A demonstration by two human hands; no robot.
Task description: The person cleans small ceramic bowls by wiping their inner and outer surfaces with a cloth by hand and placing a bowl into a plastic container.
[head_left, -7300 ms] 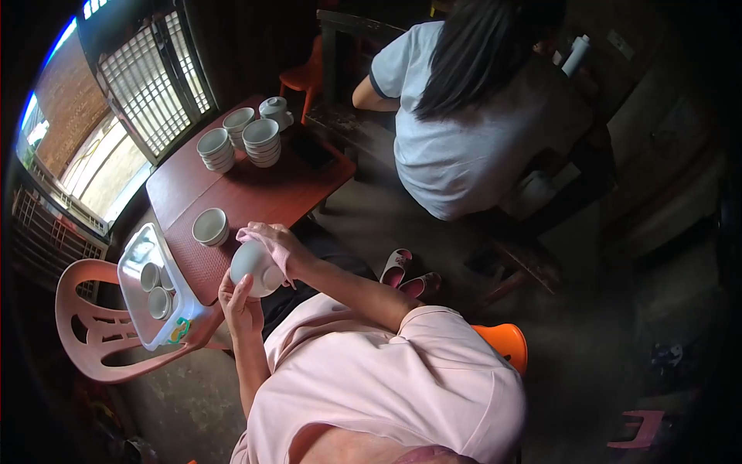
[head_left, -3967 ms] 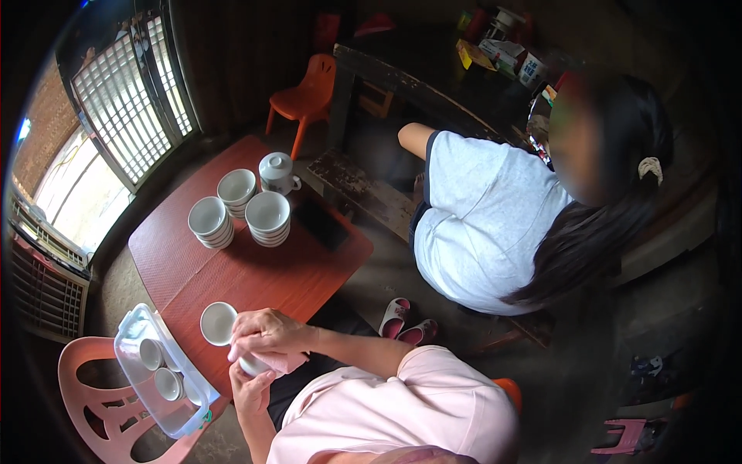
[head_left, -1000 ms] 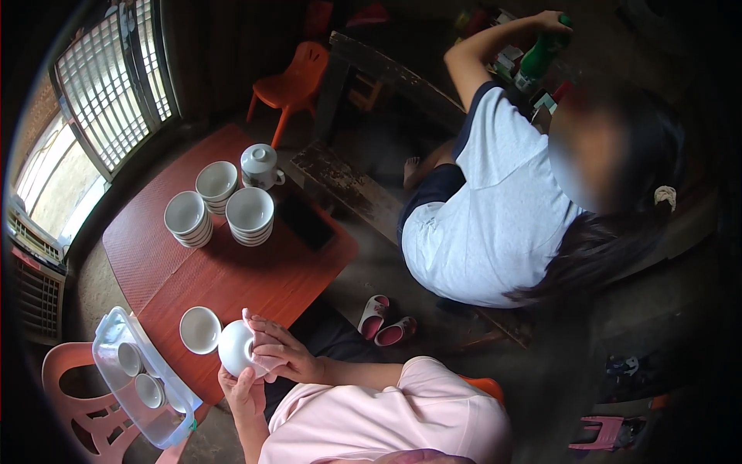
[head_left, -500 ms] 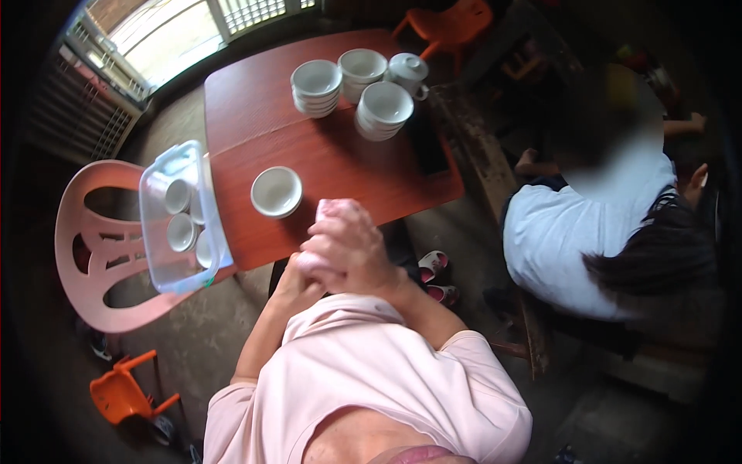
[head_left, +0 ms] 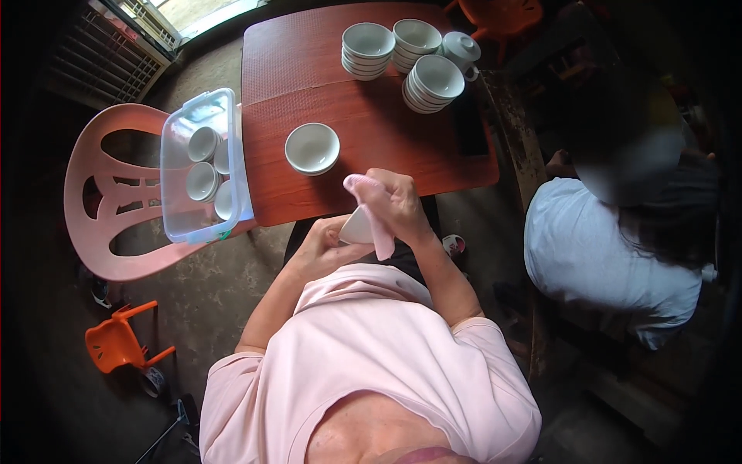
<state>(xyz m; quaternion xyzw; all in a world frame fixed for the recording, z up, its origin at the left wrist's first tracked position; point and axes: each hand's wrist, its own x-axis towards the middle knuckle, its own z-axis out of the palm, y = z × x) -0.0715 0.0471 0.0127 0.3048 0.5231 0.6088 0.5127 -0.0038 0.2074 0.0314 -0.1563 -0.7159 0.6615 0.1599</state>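
In front of my body, just off the near table edge, my left hand [head_left: 323,251] grips a white bowl [head_left: 355,229] by its side, with the bowl tilted. My right hand [head_left: 399,199] is closed around a pink cloth [head_left: 374,209], which lies against the bowl and hides part of it. A white bowl [head_left: 312,148], perhaps with another nested under it, stands upright on the red-brown table [head_left: 270,108]. Toward the far right of the table are three stacks of white bowls [head_left: 367,50] beside a lidded white cup [head_left: 461,51].
A clear plastic bin [head_left: 202,104] holding several white bowls stands at the table's left, by a pink chair [head_left: 85,162]. Small orange chairs [head_left: 116,340] stand lower left and far right. On the right, a person in a white shirt [head_left: 595,247] sits beside a wooden bench [head_left: 514,147].
My hands have drawn apart somewhat, so the bowl between them now shows, with the cloth against it. The view has shifted, and the person on the right has changed posture.
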